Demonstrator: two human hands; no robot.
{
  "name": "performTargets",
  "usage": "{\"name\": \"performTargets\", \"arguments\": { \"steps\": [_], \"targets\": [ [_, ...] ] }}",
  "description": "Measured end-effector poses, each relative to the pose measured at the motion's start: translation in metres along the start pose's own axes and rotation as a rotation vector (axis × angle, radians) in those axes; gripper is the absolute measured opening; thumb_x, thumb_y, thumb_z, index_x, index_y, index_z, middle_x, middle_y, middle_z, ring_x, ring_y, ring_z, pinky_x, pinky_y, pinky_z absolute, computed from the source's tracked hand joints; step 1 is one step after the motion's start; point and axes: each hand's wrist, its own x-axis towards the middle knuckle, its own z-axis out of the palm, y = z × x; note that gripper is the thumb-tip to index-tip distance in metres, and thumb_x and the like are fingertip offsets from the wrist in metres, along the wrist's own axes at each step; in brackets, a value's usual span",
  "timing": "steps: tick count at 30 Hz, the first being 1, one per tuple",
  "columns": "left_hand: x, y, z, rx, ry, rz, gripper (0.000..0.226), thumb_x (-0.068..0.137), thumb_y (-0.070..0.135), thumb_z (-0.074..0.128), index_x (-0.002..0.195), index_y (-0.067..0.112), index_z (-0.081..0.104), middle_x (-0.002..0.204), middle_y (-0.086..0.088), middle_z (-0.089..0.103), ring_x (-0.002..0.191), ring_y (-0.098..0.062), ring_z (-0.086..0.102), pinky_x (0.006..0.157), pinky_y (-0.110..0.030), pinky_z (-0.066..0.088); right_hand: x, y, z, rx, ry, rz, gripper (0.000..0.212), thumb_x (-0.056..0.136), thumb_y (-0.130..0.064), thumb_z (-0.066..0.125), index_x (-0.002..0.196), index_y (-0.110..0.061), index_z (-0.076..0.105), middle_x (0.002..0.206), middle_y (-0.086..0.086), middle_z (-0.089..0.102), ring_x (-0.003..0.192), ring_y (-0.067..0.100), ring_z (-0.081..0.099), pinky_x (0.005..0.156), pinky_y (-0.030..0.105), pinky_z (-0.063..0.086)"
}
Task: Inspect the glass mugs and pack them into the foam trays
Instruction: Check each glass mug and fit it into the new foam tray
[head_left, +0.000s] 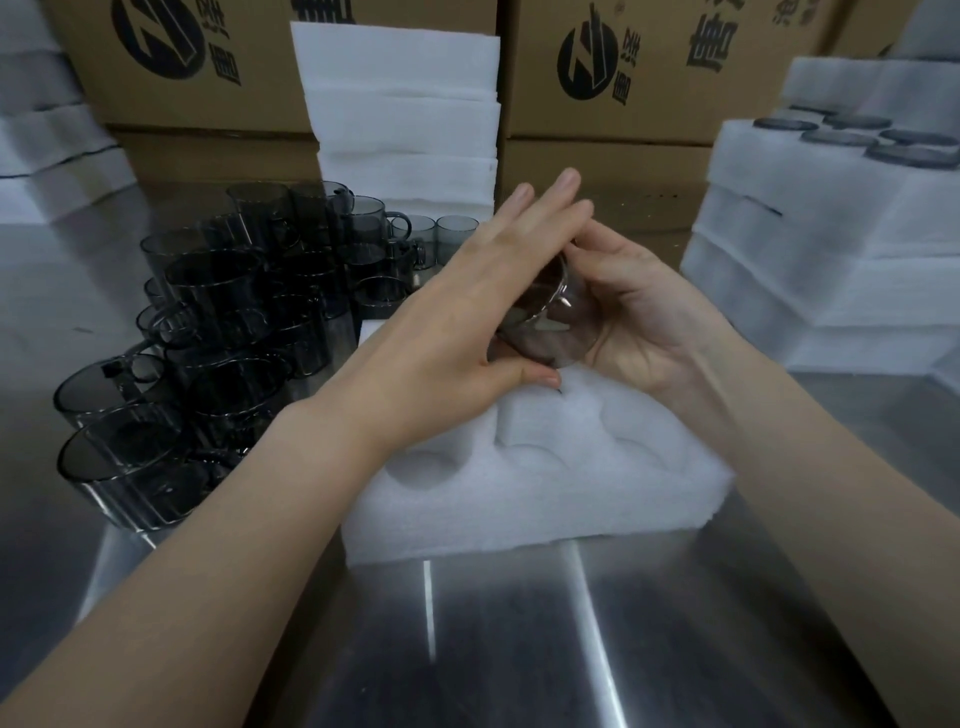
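A smoky grey glass mug (545, 322) is held tilted above the white foam tray (545, 499) in the middle of the steel table. My right hand (639, 317) cups the mug from the right, fingers curled round its body. My left hand (467, 312) lies against the mug's open rim with straight fingers and the thumb under its lower edge. The tray's round pockets nearest me show no mugs; the far ones are hidden by my hands. Several more grey mugs (218, 332) stand crowded at the left.
Stacked foam trays (831, 249) rise at the right, the top one holding mugs. A pile of foam sheets (405, 119) leans against cardboard boxes (623, 78) at the back. More foam (47, 150) lies at far left. Bare steel table (519, 649) is nearest me.
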Motion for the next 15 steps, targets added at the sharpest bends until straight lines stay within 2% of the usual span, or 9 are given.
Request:
{"name": "performTargets", "arguments": {
  "steps": [2, 5, 8, 10, 12, 14, 15],
  "targets": [
    [0.000, -0.001, -0.001, -0.015, 0.013, -0.052, 0.109, 0.070, 0.022, 0.085, 0.153, 0.012, 0.016, 0.163, -0.004, 0.013, 0.150, -0.015, 0.010, 0.120, -0.020, 0.014, 0.001, 0.000, 0.001, -0.052, 0.033, -0.002, 0.026, 0.086, -0.008, 0.056, 0.106, -0.014, 0.070, 0.094, 0.012, 0.070, 0.083, 0.025, 0.070, 0.068, 0.045, 0.060],
    [0.000, -0.001, -0.003, -0.093, 0.070, -0.175, 0.114, 0.061, 0.032, 0.088, 0.152, 0.017, 0.022, 0.161, 0.000, 0.020, 0.146, -0.005, 0.018, 0.116, -0.014, 0.018, 0.002, 0.001, 0.003, -0.119, 0.090, -0.036, 0.021, 0.090, -0.005, 0.054, 0.092, -0.018, 0.070, 0.090, 0.010, 0.068, 0.083, 0.025, 0.065, 0.083, 0.054, 0.053],
    [0.000, 0.001, -0.004, -0.239, 0.113, -0.257, 0.105, 0.052, 0.035, 0.093, 0.142, 0.031, 0.038, 0.156, 0.004, 0.034, 0.141, -0.004, 0.033, 0.116, -0.029, 0.031, 0.002, 0.003, 0.004, -0.093, 0.015, -0.030, 0.020, 0.097, -0.014, 0.046, 0.111, -0.014, 0.061, 0.108, 0.014, 0.065, 0.099, 0.031, 0.064, 0.086, 0.061, 0.052],
    [0.000, 0.001, -0.003, -0.305, 0.133, -0.300, 0.098, 0.050, 0.036, 0.090, 0.136, 0.034, 0.042, 0.150, 0.007, 0.043, 0.135, -0.005, 0.042, 0.112, -0.034, 0.038, 0.002, 0.005, 0.005, -0.145, 0.012, -0.020, 0.034, 0.100, -0.028, 0.040, 0.128, -0.013, 0.054, 0.120, 0.014, 0.063, 0.109, 0.030, 0.063, 0.091, 0.058, 0.052],
    [0.000, 0.000, -0.003, -0.325, 0.154, -0.324, 0.087, 0.053, 0.034, 0.088, 0.130, 0.034, 0.048, 0.135, 0.017, 0.054, 0.124, 0.000, 0.052, 0.105, -0.028, 0.043, 0.002, 0.007, 0.009, -0.246, 0.056, -0.033, 0.042, 0.102, -0.040, 0.035, 0.136, -0.019, 0.050, 0.127, 0.008, 0.064, 0.117, 0.025, 0.062, 0.092, 0.051, 0.054],
    [-0.001, -0.002, -0.003, -0.320, 0.188, -0.347, 0.066, 0.055, 0.030, 0.088, 0.107, 0.043, 0.051, 0.107, 0.030, 0.062, 0.101, 0.008, 0.059, 0.087, -0.015, 0.047, 0.001, 0.007, 0.012, -0.393, 0.094, -0.072, 0.042, 0.099, -0.045, 0.040, 0.136, -0.027, 0.050, 0.130, 0.002, 0.064, 0.122, 0.021, 0.060, 0.095, 0.048, 0.053],
    [0.000, -0.002, -0.003, -0.303, 0.213, -0.354, 0.059, 0.056, 0.028, 0.088, 0.098, 0.043, 0.049, 0.096, 0.031, 0.062, 0.091, 0.008, 0.061, 0.077, -0.013, 0.047, 0.000, 0.007, 0.013, -0.463, 0.109, -0.094, 0.043, 0.096, -0.044, 0.044, 0.136, -0.029, 0.049, 0.133, 0.002, 0.062, 0.123, 0.020, 0.059, 0.097, 0.050, 0.052]
  ]
}}
